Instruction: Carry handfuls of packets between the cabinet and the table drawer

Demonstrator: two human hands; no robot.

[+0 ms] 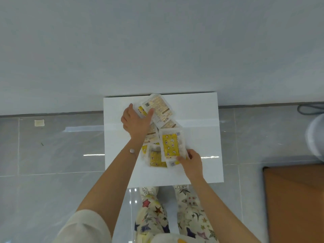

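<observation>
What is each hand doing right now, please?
Left hand: grips the label-side-up packet at the far end of the pile.
Right hand: pinches the near corner of the yellow star-print packet.

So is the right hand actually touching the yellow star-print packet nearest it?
Touching. In the head view the right hand pinches the near corner of the yellow star-print packet, thumb lying on its face.
</observation>
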